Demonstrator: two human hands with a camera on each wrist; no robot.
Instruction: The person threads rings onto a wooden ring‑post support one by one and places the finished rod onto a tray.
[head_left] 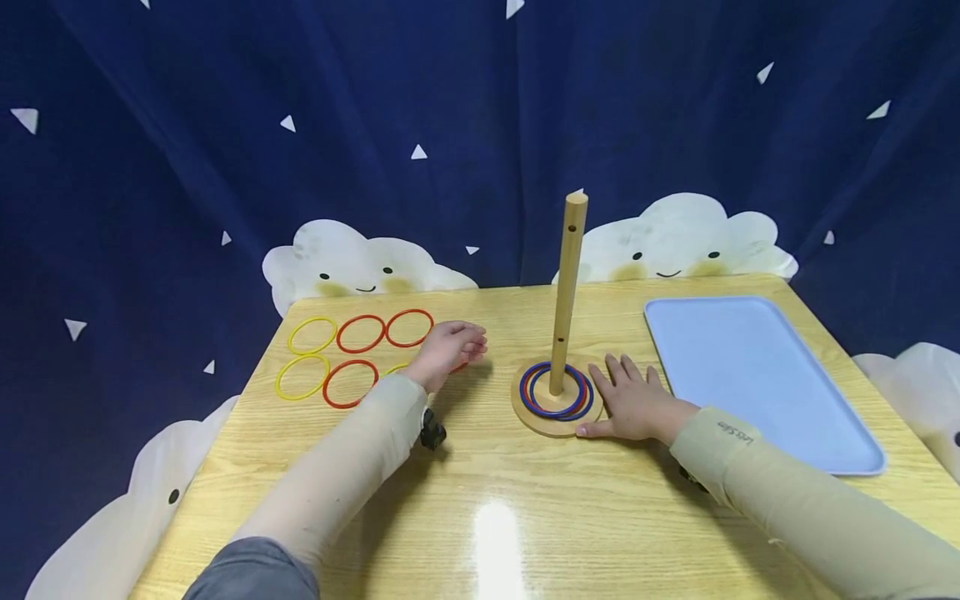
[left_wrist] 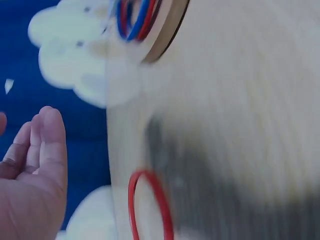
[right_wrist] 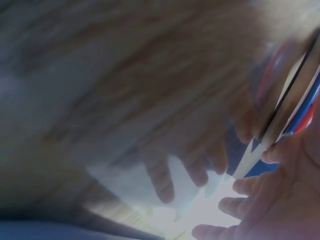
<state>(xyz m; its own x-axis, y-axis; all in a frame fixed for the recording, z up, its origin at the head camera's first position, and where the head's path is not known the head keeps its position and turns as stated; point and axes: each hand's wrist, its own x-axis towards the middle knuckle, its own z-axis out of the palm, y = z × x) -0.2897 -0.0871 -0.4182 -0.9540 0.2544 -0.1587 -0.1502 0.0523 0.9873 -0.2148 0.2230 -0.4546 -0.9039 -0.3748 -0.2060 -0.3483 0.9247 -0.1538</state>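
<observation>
A wooden post (head_left: 569,275) rises from a round wooden base (head_left: 553,428) near the table's middle. Blue and red rings (left_wrist: 135,29) lie on the base around the post's foot. My right hand (head_left: 637,406) has its fingers spread at the base's right edge, with the thumb touching the front rim. Left of the base, my left hand (head_left: 447,352) is above the table with nothing in its grasp, its fingers loosely bent. A red ring (left_wrist: 131,205) lies below this hand, mostly hidden by it in the head view.
On the table's left lie several flat rings, among them a yellow ring (head_left: 278,385) and a red ring (head_left: 326,390). A light blue tray (head_left: 757,375) occupies the right side. Behind the table (head_left: 480,483) hangs a dark blue curtain (head_left: 465,100) with clouds.
</observation>
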